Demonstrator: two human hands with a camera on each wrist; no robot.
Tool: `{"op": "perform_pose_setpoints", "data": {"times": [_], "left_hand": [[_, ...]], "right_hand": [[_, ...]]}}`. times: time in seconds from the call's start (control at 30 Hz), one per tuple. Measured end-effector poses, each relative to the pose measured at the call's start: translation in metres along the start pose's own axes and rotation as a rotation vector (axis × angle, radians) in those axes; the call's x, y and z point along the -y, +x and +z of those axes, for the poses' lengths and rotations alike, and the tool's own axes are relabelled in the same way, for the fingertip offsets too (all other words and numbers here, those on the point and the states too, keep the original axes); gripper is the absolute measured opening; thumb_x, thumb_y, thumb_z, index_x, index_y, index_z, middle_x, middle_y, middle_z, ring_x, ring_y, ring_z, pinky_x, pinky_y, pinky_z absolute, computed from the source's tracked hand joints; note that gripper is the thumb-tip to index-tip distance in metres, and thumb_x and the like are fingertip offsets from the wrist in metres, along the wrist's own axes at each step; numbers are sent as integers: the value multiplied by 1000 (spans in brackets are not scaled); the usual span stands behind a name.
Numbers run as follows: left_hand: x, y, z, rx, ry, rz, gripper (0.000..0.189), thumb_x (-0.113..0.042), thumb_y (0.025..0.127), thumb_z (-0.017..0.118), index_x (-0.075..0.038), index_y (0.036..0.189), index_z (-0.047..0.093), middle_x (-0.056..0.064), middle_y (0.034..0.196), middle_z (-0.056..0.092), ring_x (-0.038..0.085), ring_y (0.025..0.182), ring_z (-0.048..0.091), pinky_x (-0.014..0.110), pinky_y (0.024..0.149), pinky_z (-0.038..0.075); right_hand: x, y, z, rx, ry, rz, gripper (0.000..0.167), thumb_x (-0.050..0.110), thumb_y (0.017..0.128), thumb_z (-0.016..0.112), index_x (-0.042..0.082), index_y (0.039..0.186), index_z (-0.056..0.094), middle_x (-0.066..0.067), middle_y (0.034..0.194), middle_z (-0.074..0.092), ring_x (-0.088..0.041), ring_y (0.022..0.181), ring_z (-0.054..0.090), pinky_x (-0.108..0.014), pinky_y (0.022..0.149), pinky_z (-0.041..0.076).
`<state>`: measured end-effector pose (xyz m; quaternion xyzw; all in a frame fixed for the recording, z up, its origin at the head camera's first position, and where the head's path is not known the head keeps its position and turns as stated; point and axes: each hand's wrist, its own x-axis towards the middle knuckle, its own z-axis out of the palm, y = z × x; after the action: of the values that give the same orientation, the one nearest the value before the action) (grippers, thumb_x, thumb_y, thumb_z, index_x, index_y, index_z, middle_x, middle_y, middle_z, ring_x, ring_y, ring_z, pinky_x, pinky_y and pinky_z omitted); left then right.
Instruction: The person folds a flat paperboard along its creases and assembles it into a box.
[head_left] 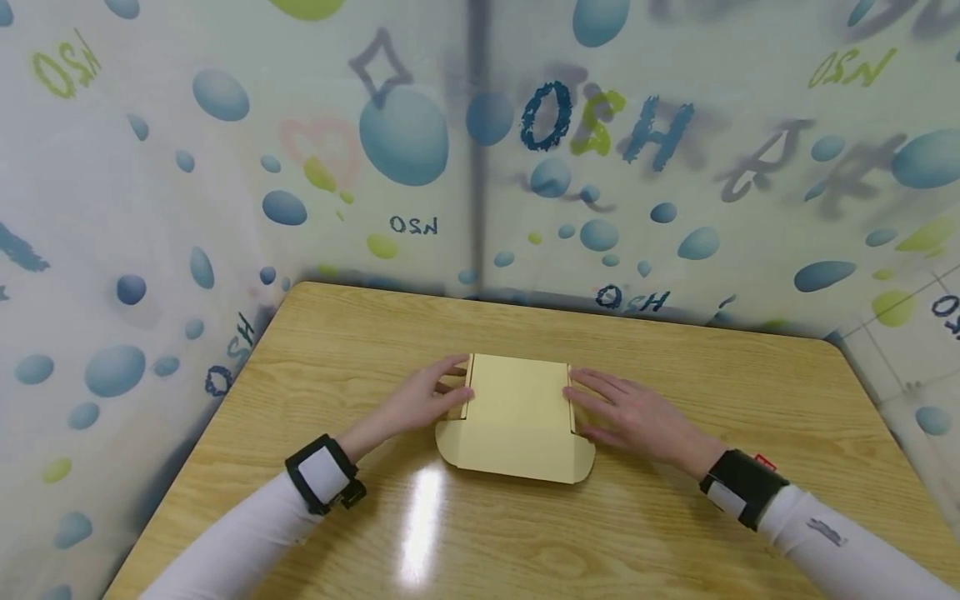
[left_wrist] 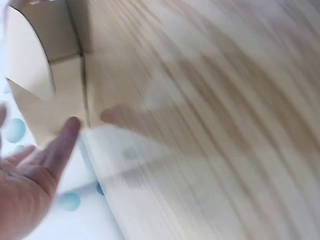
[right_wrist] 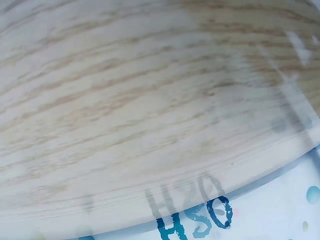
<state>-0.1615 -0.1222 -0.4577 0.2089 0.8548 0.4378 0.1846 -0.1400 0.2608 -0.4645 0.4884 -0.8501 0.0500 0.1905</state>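
Note:
A cream cardboard mailer box (head_left: pixel 521 392) lies on the table, its front flap with rounded ends spread toward me. My left hand (head_left: pixel 427 396) is at its left side, with thumb and fingertips at the edge. In the left wrist view, fairly straight fingers (left_wrist: pixel 62 145) of that hand reach the box's side wall (left_wrist: pixel 67 90), and a rounded flap (left_wrist: pixel 27 55) stands out beside it. At the opposite side, my right hand (head_left: pixel 637 412) touches the right edge with extended fingers. The right wrist view does not show the right hand or the box.
The wood-grain table (head_left: pixel 337 333) has a glossy top that reflects light. Behind it hangs a white curtain (head_left: pixel 480 208) printed with blue and green drops and lettering. Black bands with devices sit on both wrists (head_left: pixel 322 475), over white sleeves.

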Motion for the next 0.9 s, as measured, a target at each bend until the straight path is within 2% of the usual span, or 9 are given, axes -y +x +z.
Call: {"op": "perform_pose_setpoints", "data": {"times": [0.1, 0.2, 0.3, 0.4, 0.5, 0.67, 0.77, 0.9], "left_hand": [[5, -2, -5, 2, 120, 116, 60, -33, 110, 57, -15, 164, 37, 15, 167, 43, 37, 140, 60, 52, 108, 57], [10, -4, -11, -4, 330, 304, 53, -24, 109, 58, -14, 160, 45, 16, 167, 43, 36, 144, 57, 50, 113, 54], [12, -4, -15, -21, 528, 493, 50, -16, 105, 65, -13, 153, 55, 17, 163, 48, 35, 145, 56, 46, 113, 55], [12, -3, -17, -32, 632, 588, 51, -15, 98, 74, -14, 148, 61, 16, 161, 52, 34, 145, 56, 41, 110, 57], [11, -1, -17, -26, 667, 608, 52, -17, 95, 78, -15, 146, 63, 13, 159, 55, 32, 147, 54, 39, 109, 58], [10, 1, -17, -18, 668, 605, 52, -21, 94, 79, -13, 143, 65, 13, 157, 58, 29, 140, 62, 35, 106, 59], [10, 2, -17, -10, 639, 586, 52, -23, 94, 78, -13, 143, 65, 12, 157, 57, 27, 133, 67, 35, 104, 60], [11, 5, -17, 15, 530, 517, 51, -23, 96, 76, -13, 144, 64, 12, 160, 55, 25, 127, 71, 33, 101, 61]], "right_hand": [[0, 1, 1, 4, -2, -4, 70, 37, 85, 87, 9, 144, 64, -18, 146, 65, -33, 127, 68, -46, 94, 64], [-1, 1, 2, 11, 3, -9, 64, 40, 90, 82, 10, 144, 64, -18, 146, 65, -33, 128, 67, -46, 95, 63], [-1, 2, 3, 9, 8, -13, 55, 47, 101, 68, 10, 142, 65, -18, 146, 65, -33, 129, 67, -46, 95, 63], [-2, 3, 4, -5, 13, -16, 54, 52, 108, 50, 11, 139, 68, -17, 145, 65, -33, 128, 67, -46, 95, 63], [-2, 6, 6, -18, 16, -20, 59, 54, 110, 39, 11, 136, 70, -17, 143, 67, -32, 126, 68, -46, 94, 63], [-2, 9, 7, -29, 31, -19, 63, 54, 109, 33, 11, 133, 72, -16, 140, 70, -32, 125, 69, -47, 93, 63], [-3, 9, 7, -34, 52, -5, 64, 55, 109, 33, 10, 132, 72, -16, 139, 70, -33, 124, 70, -47, 93, 63], [-5, 9, 7, -32, 82, 28, 64, 55, 108, 33, 10, 133, 71, -15, 140, 69, -33, 124, 70, -47, 94, 63]]}}
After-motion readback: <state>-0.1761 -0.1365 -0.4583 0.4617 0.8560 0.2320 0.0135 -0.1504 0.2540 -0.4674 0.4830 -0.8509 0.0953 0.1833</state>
